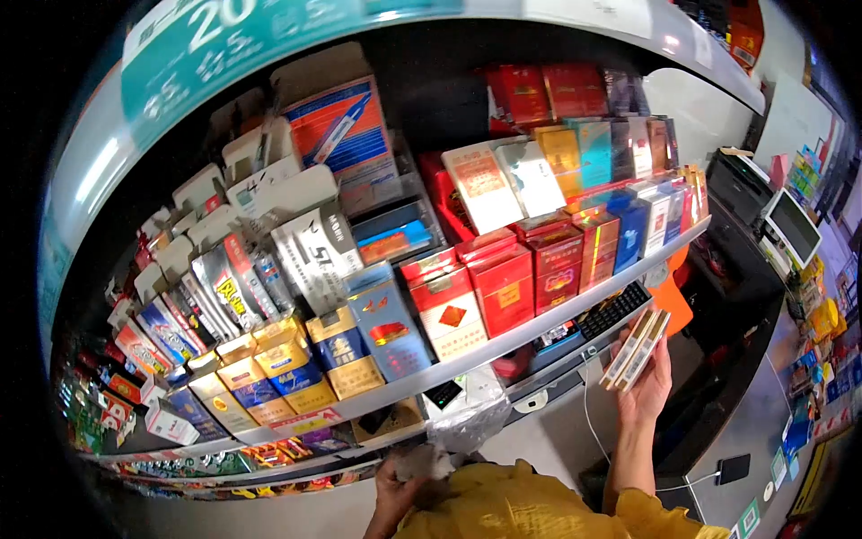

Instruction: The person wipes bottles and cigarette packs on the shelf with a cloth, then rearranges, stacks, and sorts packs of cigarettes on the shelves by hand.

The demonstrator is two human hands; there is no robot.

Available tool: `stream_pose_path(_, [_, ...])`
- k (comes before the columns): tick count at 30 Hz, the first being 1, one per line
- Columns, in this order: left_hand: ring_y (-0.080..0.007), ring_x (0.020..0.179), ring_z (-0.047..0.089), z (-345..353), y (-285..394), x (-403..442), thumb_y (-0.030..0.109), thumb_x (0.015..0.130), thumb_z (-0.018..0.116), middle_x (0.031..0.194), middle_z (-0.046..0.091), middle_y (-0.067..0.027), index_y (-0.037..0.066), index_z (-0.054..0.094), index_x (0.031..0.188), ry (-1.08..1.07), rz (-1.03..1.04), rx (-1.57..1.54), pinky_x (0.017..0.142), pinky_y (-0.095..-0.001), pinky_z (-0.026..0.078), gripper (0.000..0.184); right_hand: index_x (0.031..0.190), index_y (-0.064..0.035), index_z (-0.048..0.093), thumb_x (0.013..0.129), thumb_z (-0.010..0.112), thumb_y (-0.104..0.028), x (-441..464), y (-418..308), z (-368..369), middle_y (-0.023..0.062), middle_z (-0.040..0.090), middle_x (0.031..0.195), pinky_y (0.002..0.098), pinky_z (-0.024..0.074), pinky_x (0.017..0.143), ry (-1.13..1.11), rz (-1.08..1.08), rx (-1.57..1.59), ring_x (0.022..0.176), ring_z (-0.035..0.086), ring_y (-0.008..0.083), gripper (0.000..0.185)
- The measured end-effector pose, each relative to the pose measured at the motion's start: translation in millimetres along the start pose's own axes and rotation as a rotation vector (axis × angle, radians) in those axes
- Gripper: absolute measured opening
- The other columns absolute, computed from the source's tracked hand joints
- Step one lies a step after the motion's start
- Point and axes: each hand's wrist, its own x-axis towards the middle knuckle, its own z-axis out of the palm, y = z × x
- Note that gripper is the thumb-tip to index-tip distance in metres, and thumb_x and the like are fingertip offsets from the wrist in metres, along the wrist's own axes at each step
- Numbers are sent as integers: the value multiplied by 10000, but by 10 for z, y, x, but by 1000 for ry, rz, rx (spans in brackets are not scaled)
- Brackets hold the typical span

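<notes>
My right hand (648, 386) is raised below the shelf's right part, its fingers closed round two slim cigarette packs (636, 349) held side by side, their narrow sides facing up. Low in the picture, close to the yellow shirt, my left hand (397, 490) is closed on a grey, crumpled cloth-like piece (418, 462), partly blurred. Above both hands runs a shelf of cigarette packs, among them a red and white pack (449, 314), a plain red pack (505, 289) and a tall blue-grey pack (388, 323).
The shelf's metal front edge (503, 348) lies between the packs and me. Below it are a keyboard (613, 312) and a clear plastic bag (469, 418). A white cable (588, 409) hangs near my right arm. A phone (734, 469) lies on the dark counter at right.
</notes>
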Motion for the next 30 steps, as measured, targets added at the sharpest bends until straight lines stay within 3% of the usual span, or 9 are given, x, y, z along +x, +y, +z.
stream_pose_path(2, [-250, 1053, 527, 10, -154, 59, 58, 756, 676, 1135, 521, -134, 9, 536, 1122, -66, 95, 61, 869, -336, 425, 394, 1322, -73, 405, 971, 354, -292, -175, 156, 234, 63, 556, 1043, 285, 529, 616, 83, 61, -106, 800, 600, 177, 417])
stream_pose_path(6, [-272, 1050, 506, 205, 197, 177, 105, 787, 675, 1146, 502, -151, 3, 492, 1166, -71, 279, 143, 906, -338, 381, 433, 1322, -82, 392, 956, 389, -334, -553, 477, 243, 61, 542, 997, 292, 523, 541, -171, 404, -97, 731, 590, 148, 445])
stream_pose_path(8, [-242, 1060, 496, 211, 38, 195, 116, 845, 616, 1165, 484, -127, 13, 437, 1224, -109, 243, -76, 903, -324, 377, 432, 1326, -43, 375, 937, 442, -332, -769, 650, 376, 74, 554, 1005, 301, 526, 637, -198, 477, -216, 814, 593, 162, 489])
stream_pose_path(10, [-215, 1092, 472, 236, -21, 171, 106, 887, 557, 1199, 457, -107, 18, 406, 1252, -159, 177, -346, 920, -311, 360, 404, 1338, 15, 335, 905, 537, -221, -992, 870, 383, 95, 510, 1148, 285, 419, 901, -284, 336, -443, 1013, 529, 170, 533])
stream_pose_path(11, [-175, 1160, 411, 278, -35, 162, 88, 936, 462, 1267, 394, -85, 31, 307, 1331, -146, 358, -295, 968, -297, 321, 429, 1343, 15, 327, 902, 547, -215, -1089, 961, 390, 90, 493, 1162, 283, 398, 918, -359, 254, -547, 1033, 509, 165, 544])
stream_pose_path(14, [-195, 1223, 385, 346, 26, 64, 136, 962, 426, 1394, 311, -89, 125, 172, 1420, -188, 249, -535, 950, -361, 375, 524, 1382, 31, 252, 909, 527, -208, -1356, 1054, 545, 106, 451, 1205, 296, 331, 960, -487, 160, -759, 1087, 445, 168, 597])
stream_pose_path(15, [-202, 1261, 347, 364, -74, 10, 186, 982, 375, 1416, 275, -87, 165, 73, 1442, -129, 219, -367, 965, -363, 370, 551, 1385, 42, 237, 912, 508, -196, -1433, 1101, 518, 120, 445, 1212, 301, 331, 959, -528, 65, -863, 1089, 445, 176, 595])
stream_pose_path(18, [-223, 1280, 329, 339, -146, -9, 255, 998, 290, 1388, 346, -115, 38, 269, 1392, -58, 190, -319, 1042, -350, 270, 450, 1404, 65, 159, 914, 470, -179, -1662, 1316, 350, 157, 443, 1212, 304, 355, 925, -577, -155, -984, 1048, 464, 184, 630])
stream_pose_path(30, [-197, 1163, 429, -42, 18, -275, 209, 973, 393, 1301, 413, -111, -3, 351, 1303, 266, 214, -592, 986, -303, 331, 395, 1363, 38, 288, 842, 652, -263, -2053, 1550, 982, 108, 527, 1120, 288, 414, 864, -543, 294, -691, 988, 518, 155, 703])
